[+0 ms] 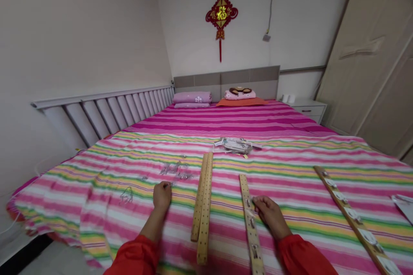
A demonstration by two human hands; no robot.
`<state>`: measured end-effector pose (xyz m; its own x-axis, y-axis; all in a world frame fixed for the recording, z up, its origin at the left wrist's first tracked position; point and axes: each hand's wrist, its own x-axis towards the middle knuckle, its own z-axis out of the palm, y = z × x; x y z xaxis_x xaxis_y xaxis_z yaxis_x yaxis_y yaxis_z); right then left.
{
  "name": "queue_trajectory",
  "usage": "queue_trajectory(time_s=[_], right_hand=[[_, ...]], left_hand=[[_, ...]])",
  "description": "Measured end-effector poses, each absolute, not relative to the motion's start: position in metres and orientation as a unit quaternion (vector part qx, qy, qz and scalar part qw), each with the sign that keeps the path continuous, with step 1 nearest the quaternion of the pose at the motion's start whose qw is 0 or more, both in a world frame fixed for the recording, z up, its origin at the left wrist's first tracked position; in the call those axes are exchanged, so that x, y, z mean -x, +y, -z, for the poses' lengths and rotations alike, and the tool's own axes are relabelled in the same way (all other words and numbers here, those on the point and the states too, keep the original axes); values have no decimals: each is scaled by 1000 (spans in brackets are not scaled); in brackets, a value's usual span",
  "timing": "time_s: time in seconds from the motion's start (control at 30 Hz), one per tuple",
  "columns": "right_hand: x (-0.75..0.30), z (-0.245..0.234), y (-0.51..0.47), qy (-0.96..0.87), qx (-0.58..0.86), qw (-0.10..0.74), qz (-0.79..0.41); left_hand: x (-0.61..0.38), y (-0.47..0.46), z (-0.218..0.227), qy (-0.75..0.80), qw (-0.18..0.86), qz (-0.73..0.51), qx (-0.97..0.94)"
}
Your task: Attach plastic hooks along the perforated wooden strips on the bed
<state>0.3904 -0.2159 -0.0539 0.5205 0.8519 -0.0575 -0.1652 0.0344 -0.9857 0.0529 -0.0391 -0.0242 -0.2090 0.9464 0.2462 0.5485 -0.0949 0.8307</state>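
My left hand (162, 196) is closed in a pinch low over the striped sheet, at the near edge of a scatter of small shiny pieces (172, 167). Whatever its fingertips hold is too small to name. My right hand (270, 214) has its fingertips pinched together at the right edge of a perforated wooden strip (252, 240), beside one of the small metal fittings (248, 202) on it. What those fingers grip, if anything, cannot be made out. Between my hands lie two more perforated wooden strips (203, 206), side by side and without fittings.
At far right a wooden strip (342, 206) carries several white round pieces. A clear plastic bag (237, 145) lies beyond the middle strips. Thin loose wire or thread (126, 195) rests at left. The striped bed sheet (106, 172) is wrinkled; a rail (106, 116) borders its left side.
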Motion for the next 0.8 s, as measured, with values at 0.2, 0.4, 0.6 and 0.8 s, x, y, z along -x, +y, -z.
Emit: queue_trajectory(time_s=[0.2,0.4,0.6,0.8], right_hand=[[-389,50,-218,-293,570,658,-395],[-386,43,-222,-291,561,667,-394],[-382,34,-234,-291,567,674,-373],[-358,6,-264,-312,562,673,-367]], left_hand=[[-48,-70,19,619,202,-498,-573],[-65,-124,-9,513,531,-577,-351],[-99,-194,-40,377,774,-478,-174],[-131,-237,-49,356,839,-397,-108]])
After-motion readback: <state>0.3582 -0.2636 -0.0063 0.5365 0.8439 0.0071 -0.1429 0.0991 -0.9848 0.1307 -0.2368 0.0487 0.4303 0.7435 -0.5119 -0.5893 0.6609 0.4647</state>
